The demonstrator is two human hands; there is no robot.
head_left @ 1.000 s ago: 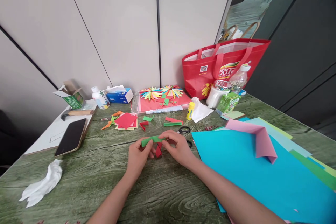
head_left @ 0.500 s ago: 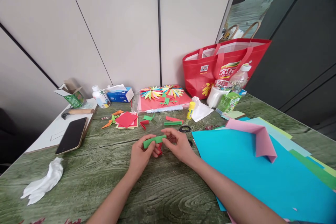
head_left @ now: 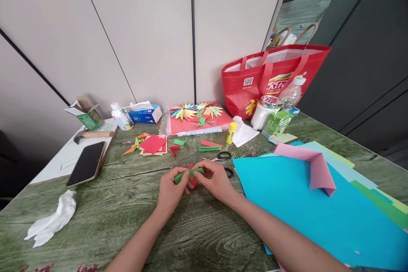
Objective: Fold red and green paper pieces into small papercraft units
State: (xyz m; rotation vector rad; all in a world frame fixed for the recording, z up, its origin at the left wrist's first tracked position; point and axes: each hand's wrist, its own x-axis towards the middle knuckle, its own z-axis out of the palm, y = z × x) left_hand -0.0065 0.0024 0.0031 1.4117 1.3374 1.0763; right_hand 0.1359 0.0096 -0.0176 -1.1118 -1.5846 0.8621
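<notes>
Between my two hands is a folded green paper strip. My left hand pinches its left part between thumb and fingers. At the strip's right end, my right hand grips it with thumb and fingertips. A red paper piece shows just behind and below the strip, partly hidden by my fingers. Beyond my right hand lie scissors with black handles, partly covered by that hand. Farther back are a folded green strip, a red strip and a small folded red piece.
A large blue sheet with a folded pink paper lies at right. Toward the back stand a glue stick and a red bag. A phone, hammer and crumpled tissue are on the left.
The green strip has tilted, so less of its face shows now, and my fingers have shifted along it. More of the scissors is visible beyond my right hand.
</notes>
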